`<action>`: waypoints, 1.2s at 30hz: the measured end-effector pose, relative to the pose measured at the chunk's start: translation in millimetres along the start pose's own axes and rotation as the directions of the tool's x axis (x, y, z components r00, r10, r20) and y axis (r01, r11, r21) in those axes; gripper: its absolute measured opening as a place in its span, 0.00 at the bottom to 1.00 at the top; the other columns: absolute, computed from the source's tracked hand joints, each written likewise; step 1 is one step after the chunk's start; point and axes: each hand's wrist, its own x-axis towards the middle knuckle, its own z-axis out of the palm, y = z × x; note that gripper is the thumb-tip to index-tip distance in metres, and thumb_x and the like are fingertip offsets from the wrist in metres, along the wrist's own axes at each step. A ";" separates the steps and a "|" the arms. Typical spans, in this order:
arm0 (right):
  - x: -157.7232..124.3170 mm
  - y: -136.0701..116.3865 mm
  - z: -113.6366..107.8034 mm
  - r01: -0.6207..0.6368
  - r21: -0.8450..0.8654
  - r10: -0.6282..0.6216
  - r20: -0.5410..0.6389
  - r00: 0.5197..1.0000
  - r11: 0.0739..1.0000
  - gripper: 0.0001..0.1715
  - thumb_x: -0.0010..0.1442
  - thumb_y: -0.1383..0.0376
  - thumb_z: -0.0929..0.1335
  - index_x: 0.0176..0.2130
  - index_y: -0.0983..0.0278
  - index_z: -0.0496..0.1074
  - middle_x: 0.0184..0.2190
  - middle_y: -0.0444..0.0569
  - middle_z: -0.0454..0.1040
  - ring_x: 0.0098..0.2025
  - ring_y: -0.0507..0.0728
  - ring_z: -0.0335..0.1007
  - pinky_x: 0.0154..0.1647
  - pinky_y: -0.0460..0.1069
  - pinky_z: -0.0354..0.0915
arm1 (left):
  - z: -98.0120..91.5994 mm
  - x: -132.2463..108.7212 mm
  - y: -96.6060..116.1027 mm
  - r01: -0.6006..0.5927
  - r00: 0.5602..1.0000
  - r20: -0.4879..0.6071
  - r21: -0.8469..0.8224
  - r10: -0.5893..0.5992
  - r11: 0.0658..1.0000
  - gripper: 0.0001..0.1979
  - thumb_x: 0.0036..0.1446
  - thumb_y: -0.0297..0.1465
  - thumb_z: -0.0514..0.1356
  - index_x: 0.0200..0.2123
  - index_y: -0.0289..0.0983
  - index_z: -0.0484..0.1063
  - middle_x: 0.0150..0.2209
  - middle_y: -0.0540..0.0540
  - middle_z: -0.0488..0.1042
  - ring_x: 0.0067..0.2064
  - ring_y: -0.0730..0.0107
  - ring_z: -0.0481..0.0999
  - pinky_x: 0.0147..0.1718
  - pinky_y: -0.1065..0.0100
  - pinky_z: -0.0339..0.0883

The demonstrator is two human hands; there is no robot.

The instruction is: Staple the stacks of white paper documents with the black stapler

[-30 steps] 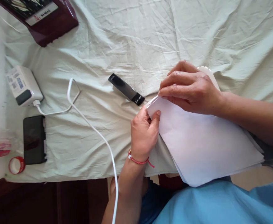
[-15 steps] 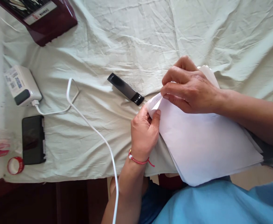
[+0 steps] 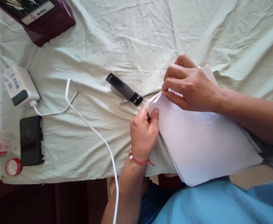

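A stack of white paper sheets lies slanted across the front edge of the cloth, its lower part overhanging toward my lap. My left hand pinches the stack's left corner, thumb on top and fingers underneath. At the upper left edge, my right hand has its thumb and forefinger closed on the edge of the paper, where the sheets part a little. Its other fingers are curled. Just left of the corner rests a black stapler, touched by neither hand.
A white adapter with a plugged-in white cable sits at left; the cable runs past my left forearm. Near it are a black phone and a red tape roll. A maroon box stands at the upper left on the wrinkled cloth.
My right thumb and forefinger have shifted very slightly along the paper's edge, and the folded-back corner shows less. My left hand keeps its hold. The whole view has drifted a little.
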 end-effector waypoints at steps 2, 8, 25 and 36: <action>-0.8 1.8 2.1 0.015 -0.004 -0.015 -0.044 0.999 1.000 0.20 0.80 0.60 0.62 0.40 0.66 0.76 0.44 0.54 0.76 0.50 0.61 0.69 0.53 0.60 0.71 | 0.3 -0.1 -1.4 -0.036 0.999 0.003 -0.023 0.036 0.999 0.14 0.75 0.42 0.61 0.37 0.41 0.74 0.26 0.53 0.71 0.27 0.70 0.68 0.34 0.67 0.68; -2.5 4.7 6.8 -0.005 0.044 0.008 -0.076 0.997 0.999 0.15 0.78 0.60 0.64 0.41 0.64 0.76 0.44 0.53 0.75 0.50 0.60 0.68 0.56 0.60 0.70 | -0.1 -0.2 -3.2 -0.139 0.989 -0.047 0.074 0.142 0.988 0.14 0.76 0.39 0.61 0.37 0.39 0.76 0.26 0.52 0.74 0.27 0.72 0.69 0.30 0.68 0.61; -3.3 -3.8 5.7 0.205 0.142 -0.160 -0.274 0.948 0.969 0.09 0.76 0.68 0.69 0.51 0.63 0.82 0.45 0.46 0.79 0.47 0.52 0.69 0.47 0.51 0.70 | 0.9 -3.4 -1.0 -0.326 0.940 -0.047 0.163 0.337 0.931 0.13 0.76 0.29 0.60 0.34 0.39 0.69 0.23 0.58 0.58 0.25 0.77 0.56 0.27 0.68 0.52; -4.1 -8.4 -2.2 0.155 0.123 -0.122 -0.237 0.964 0.980 0.15 0.81 0.63 0.64 0.49 0.61 0.81 0.45 0.44 0.80 0.48 0.51 0.73 0.49 0.50 0.75 | 4.0 -2.8 0.5 -0.427 0.897 -0.032 0.191 0.440 0.884 0.12 0.78 0.27 0.56 0.36 0.40 0.65 0.24 0.58 0.60 0.23 0.76 0.58 0.25 0.67 0.52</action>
